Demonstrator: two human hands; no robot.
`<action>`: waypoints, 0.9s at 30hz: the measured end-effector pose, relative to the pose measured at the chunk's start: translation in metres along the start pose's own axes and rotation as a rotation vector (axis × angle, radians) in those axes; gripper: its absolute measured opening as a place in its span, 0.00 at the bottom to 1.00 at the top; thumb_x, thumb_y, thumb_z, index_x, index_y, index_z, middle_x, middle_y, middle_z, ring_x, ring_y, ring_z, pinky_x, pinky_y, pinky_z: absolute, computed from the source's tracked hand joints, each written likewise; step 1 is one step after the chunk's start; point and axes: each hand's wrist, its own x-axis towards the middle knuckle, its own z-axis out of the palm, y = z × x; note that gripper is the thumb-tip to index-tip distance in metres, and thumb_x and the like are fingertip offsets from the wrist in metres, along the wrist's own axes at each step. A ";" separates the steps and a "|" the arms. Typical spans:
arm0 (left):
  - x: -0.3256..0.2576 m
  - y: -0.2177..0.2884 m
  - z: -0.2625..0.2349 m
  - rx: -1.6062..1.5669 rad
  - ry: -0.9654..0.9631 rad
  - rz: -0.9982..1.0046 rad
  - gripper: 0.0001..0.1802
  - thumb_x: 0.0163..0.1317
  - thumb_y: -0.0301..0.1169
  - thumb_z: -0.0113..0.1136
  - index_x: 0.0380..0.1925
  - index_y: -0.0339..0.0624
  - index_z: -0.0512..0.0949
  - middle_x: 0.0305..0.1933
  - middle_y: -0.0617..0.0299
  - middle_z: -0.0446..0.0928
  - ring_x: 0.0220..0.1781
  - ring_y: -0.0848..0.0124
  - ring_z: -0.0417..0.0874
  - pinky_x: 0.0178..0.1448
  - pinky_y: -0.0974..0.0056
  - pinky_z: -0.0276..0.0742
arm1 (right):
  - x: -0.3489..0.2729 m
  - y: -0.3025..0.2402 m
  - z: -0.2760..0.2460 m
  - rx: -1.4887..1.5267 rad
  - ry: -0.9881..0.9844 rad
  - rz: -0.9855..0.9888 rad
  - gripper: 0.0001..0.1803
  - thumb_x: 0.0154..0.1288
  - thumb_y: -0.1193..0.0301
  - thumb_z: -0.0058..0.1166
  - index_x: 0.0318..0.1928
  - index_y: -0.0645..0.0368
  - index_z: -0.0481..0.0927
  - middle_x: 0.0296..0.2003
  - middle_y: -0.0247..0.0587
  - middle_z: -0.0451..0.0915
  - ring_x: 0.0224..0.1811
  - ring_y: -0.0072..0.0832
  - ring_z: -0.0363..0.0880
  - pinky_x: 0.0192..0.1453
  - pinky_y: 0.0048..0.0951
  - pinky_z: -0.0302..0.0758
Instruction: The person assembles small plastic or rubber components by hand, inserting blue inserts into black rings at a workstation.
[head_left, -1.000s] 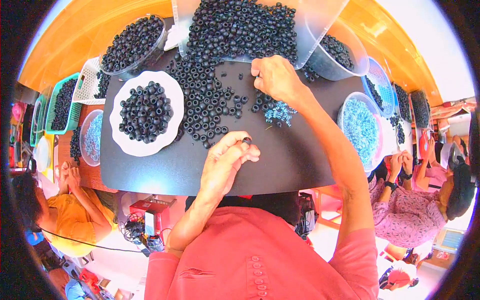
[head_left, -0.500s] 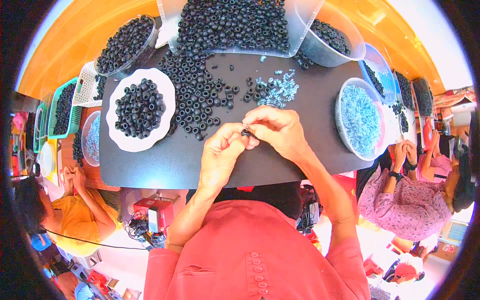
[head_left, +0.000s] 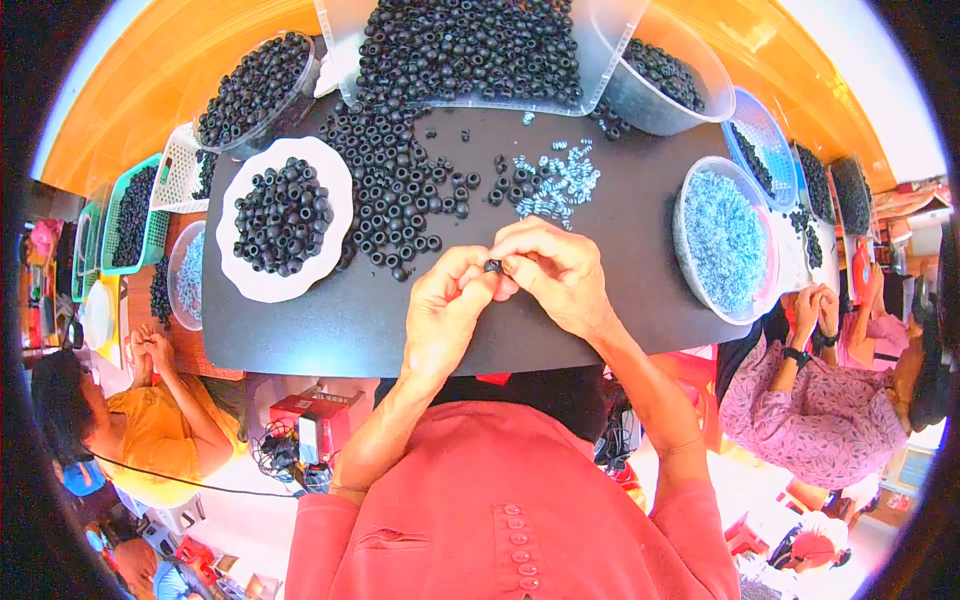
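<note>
A small black ring-shaped piece (head_left: 492, 266) is held between my two hands over the near part of the dark table. My left hand (head_left: 445, 305) pinches it from the left with thumb and fingers. From the other side, the bent fingertips of my right hand (head_left: 553, 272) press together at the same piece; anything small between them is hidden. Just beyond my hands lies a loose heap of small pale-blue translucent pieces (head_left: 568, 182). Many black ring-shaped pieces (head_left: 395, 205) spread over the table to the far left of my hands.
A white scalloped plate (head_left: 236, 266) of black pieces stands left, a bowl (head_left: 690, 268) of pale-blue pieces right. Along the back are a large clear bin (head_left: 480, 104) and round tubs of black pieces. People sit working at both sides (head_left: 165, 420), (head_left: 810, 410).
My hands stay together around the black piece, and the right fingers have curled in closer over it. The whole view has shifted very slightly.
</note>
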 end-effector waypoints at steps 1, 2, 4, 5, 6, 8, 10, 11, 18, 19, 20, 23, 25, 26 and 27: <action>0.001 0.000 0.000 -0.033 -0.009 0.013 0.08 0.64 0.21 0.51 0.42 0.36 0.75 0.31 0.63 0.79 0.36 0.75 0.80 0.47 0.69 0.76 | 0.001 0.000 0.000 -0.040 0.013 -0.016 0.06 0.64 0.79 0.51 0.40 0.65 0.80 0.36 0.40 0.79 0.31 0.21 0.77 0.36 0.23 0.75; 0.001 0.000 -0.001 -0.040 -0.006 0.021 0.08 0.64 0.21 0.51 0.42 0.36 0.75 0.31 0.63 0.79 0.36 0.75 0.80 0.47 0.69 0.76 | 0.004 0.001 0.000 -0.080 0.025 -0.033 0.06 0.64 0.78 0.51 0.39 0.65 0.80 0.34 0.39 0.79 0.30 0.21 0.76 0.36 0.23 0.74; -0.001 0.002 -0.003 -0.144 0.044 -0.066 0.07 0.64 0.22 0.50 0.42 0.36 0.74 0.33 0.60 0.80 0.37 0.75 0.80 0.48 0.68 0.76 | 0.023 -0.002 -0.001 -0.249 0.080 0.008 0.06 0.63 0.78 0.51 0.38 0.64 0.80 0.31 0.35 0.80 0.31 0.18 0.76 0.36 0.21 0.74; -0.002 0.001 -0.005 -0.158 0.021 -0.055 0.07 0.65 0.24 0.50 0.41 0.37 0.74 0.34 0.59 0.81 0.37 0.75 0.80 0.49 0.68 0.75 | 0.038 -0.004 -0.003 -0.335 0.096 0.010 0.06 0.62 0.78 0.52 0.38 0.63 0.80 0.31 0.35 0.80 0.30 0.18 0.76 0.36 0.20 0.73; -0.004 0.001 -0.007 -0.165 0.030 -0.047 0.07 0.65 0.24 0.50 0.41 0.37 0.74 0.34 0.59 0.81 0.37 0.75 0.80 0.49 0.68 0.75 | 0.056 -0.003 -0.005 -0.418 0.108 0.011 0.06 0.61 0.78 0.53 0.39 0.63 0.80 0.31 0.34 0.80 0.30 0.18 0.75 0.36 0.20 0.73; -0.004 0.001 -0.006 -0.088 0.014 -0.062 0.06 0.66 0.25 0.50 0.41 0.37 0.74 0.34 0.60 0.81 0.37 0.75 0.80 0.49 0.68 0.75 | 0.094 0.004 -0.020 -0.694 0.049 -0.134 0.07 0.59 0.78 0.54 0.39 0.62 0.81 0.31 0.34 0.80 0.30 0.17 0.75 0.37 0.20 0.73; -0.004 0.003 -0.005 -0.079 0.007 -0.055 0.06 0.67 0.26 0.48 0.40 0.37 0.73 0.35 0.58 0.80 0.38 0.72 0.79 0.49 0.66 0.75 | 0.123 0.015 -0.027 -0.738 0.008 -0.089 0.08 0.57 0.75 0.56 0.39 0.61 0.81 0.30 0.39 0.81 0.30 0.20 0.78 0.37 0.23 0.75; -0.003 0.005 -0.003 -0.060 0.008 -0.068 0.06 0.67 0.26 0.48 0.39 0.37 0.73 0.35 0.58 0.80 0.38 0.73 0.79 0.49 0.67 0.75 | 0.134 0.023 -0.029 -0.837 -0.051 -0.060 0.09 0.56 0.73 0.57 0.38 0.62 0.81 0.29 0.42 0.81 0.30 0.24 0.79 0.37 0.26 0.76; -0.003 0.006 -0.005 -0.043 0.003 -0.093 0.06 0.67 0.26 0.48 0.39 0.37 0.74 0.34 0.59 0.80 0.37 0.74 0.80 0.49 0.67 0.75 | 0.148 0.027 -0.023 -1.275 -0.239 -0.088 0.14 0.47 0.72 0.59 0.36 0.64 0.81 0.28 0.49 0.81 0.31 0.35 0.82 0.38 0.32 0.77; -0.003 0.005 -0.006 -0.046 0.004 -0.087 0.06 0.67 0.26 0.48 0.40 0.37 0.74 0.34 0.59 0.80 0.37 0.73 0.80 0.49 0.67 0.75 | 0.141 0.026 -0.024 -1.052 -0.205 -0.060 0.14 0.47 0.71 0.59 0.37 0.64 0.81 0.28 0.46 0.81 0.30 0.32 0.81 0.38 0.31 0.77; -0.003 0.004 -0.007 -0.044 0.002 -0.094 0.06 0.67 0.26 0.48 0.40 0.37 0.74 0.34 0.59 0.80 0.37 0.73 0.80 0.49 0.67 0.75 | 0.134 0.023 -0.025 -0.830 -0.167 -0.032 0.14 0.48 0.71 0.58 0.37 0.64 0.81 0.28 0.44 0.81 0.30 0.28 0.80 0.38 0.29 0.76; -0.002 0.003 -0.006 -0.101 0.001 -0.077 0.07 0.67 0.25 0.47 0.41 0.36 0.73 0.35 0.58 0.80 0.39 0.72 0.80 0.50 0.66 0.75 | 0.098 -0.008 -0.020 -0.540 -0.154 0.177 0.10 0.51 0.73 0.57 0.35 0.63 0.82 0.26 0.35 0.81 0.28 0.19 0.77 0.34 0.24 0.75; -0.001 0.002 -0.006 -0.096 0.009 -0.079 0.07 0.66 0.24 0.48 0.41 0.36 0.74 0.34 0.59 0.80 0.37 0.74 0.80 0.48 0.68 0.75 | 0.069 -0.015 -0.016 -0.291 -0.113 0.298 0.07 0.53 0.75 0.56 0.33 0.63 0.83 0.23 0.32 0.81 0.26 0.14 0.75 0.30 0.20 0.73; 0.000 0.001 -0.005 -0.099 0.021 -0.076 0.06 0.65 0.23 0.50 0.41 0.37 0.74 0.33 0.60 0.81 0.36 0.76 0.80 0.47 0.70 0.75 | 0.054 -0.017 -0.014 -0.220 -0.101 0.330 0.05 0.55 0.76 0.55 0.33 0.63 0.82 0.23 0.30 0.80 0.26 0.11 0.74 0.29 0.18 0.72; 0.001 0.003 -0.002 -0.069 0.032 -0.077 0.07 0.64 0.23 0.50 0.41 0.37 0.75 0.31 0.63 0.80 0.35 0.77 0.79 0.46 0.70 0.75 | 0.041 -0.018 -0.009 -0.156 -0.077 0.283 0.04 0.56 0.78 0.54 0.33 0.62 0.81 0.23 0.31 0.80 0.23 0.11 0.74 0.27 0.18 0.71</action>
